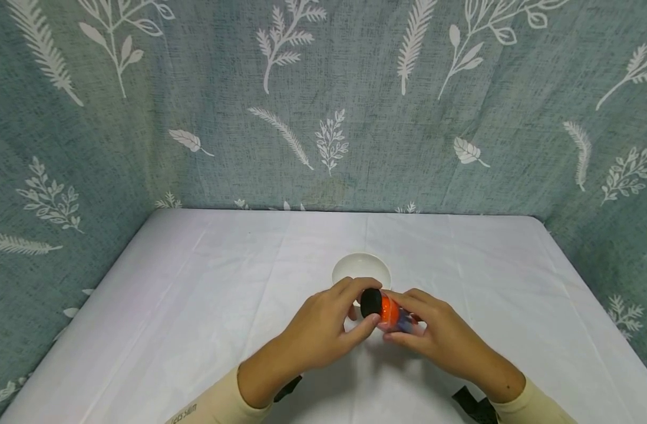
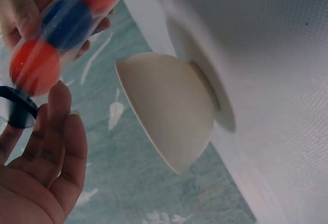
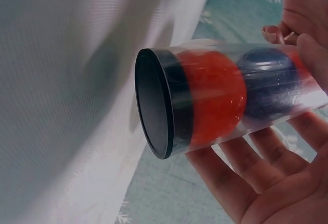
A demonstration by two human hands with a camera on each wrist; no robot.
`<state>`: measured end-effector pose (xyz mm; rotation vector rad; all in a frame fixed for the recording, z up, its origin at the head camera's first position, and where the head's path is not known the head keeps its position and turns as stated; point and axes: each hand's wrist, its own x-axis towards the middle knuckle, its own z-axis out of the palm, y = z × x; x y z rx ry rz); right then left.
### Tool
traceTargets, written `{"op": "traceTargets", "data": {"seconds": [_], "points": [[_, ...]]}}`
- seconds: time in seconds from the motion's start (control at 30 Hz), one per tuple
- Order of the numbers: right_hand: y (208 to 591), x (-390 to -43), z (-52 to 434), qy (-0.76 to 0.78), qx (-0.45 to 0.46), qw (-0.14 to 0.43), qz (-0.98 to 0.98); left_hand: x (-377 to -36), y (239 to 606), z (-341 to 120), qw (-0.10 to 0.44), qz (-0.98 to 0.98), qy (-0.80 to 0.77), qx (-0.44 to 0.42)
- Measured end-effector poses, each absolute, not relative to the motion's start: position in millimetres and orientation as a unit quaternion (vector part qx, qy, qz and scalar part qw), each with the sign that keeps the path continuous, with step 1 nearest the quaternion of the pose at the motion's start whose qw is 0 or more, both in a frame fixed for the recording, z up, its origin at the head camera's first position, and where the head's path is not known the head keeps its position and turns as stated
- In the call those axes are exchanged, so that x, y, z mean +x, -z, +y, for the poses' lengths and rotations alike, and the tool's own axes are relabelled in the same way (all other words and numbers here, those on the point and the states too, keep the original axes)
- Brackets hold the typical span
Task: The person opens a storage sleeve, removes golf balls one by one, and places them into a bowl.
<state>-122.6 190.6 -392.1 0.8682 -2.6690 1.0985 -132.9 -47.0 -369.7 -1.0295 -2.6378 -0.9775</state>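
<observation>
Clear tube (image 3: 241,96) of balls — right hand (image 1: 435,335) gripping, left hand (image 1: 323,330) pinching black cap (image 1: 371,302)

The white bowl (image 1: 361,270) stands on the surface (image 1: 196,306) just beyond both hands, blocking a straight reach forward. Bare cloth lies open to the left and right of it. The patterned curtain (image 1: 323,118) closes the back and both sides of the surface

The clear plastic tube (image 3: 241,96) with a black cap (image 3: 156,103) is lying sideways. Inside there's an orange ball (image 3: 215,93), then a dark blue ball (image 3: 269,88).
</observation>
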Motion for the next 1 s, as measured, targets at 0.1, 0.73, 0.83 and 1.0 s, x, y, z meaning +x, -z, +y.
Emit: {"op": "traceTargets", "data": {"seconds": [0.1,0.73,0.83,1.0], "points": [[391.7,-122.6,191.0,-0.374,0.284,0.062,-0.881,-132.9,369.5,-47.8,0.075,-0.874,0.338,-0.341],[388.7,-126.2,194.7,-0.379,0.258,0.052,-0.887,-137.0,371.3,-50.1,0.085,-0.870,0.360,-0.325],[388.4,-126.7,195.8,-0.380,0.258,0.055,-0.887,-137.5,371.2,-50.7,0.090,-0.873,0.352,-0.324],[387.5,-128.5,198.1,-0.385,0.260,0.064,-0.883,-138.3,371.1,-50.9,0.088,-0.882,0.338,-0.317]]}}
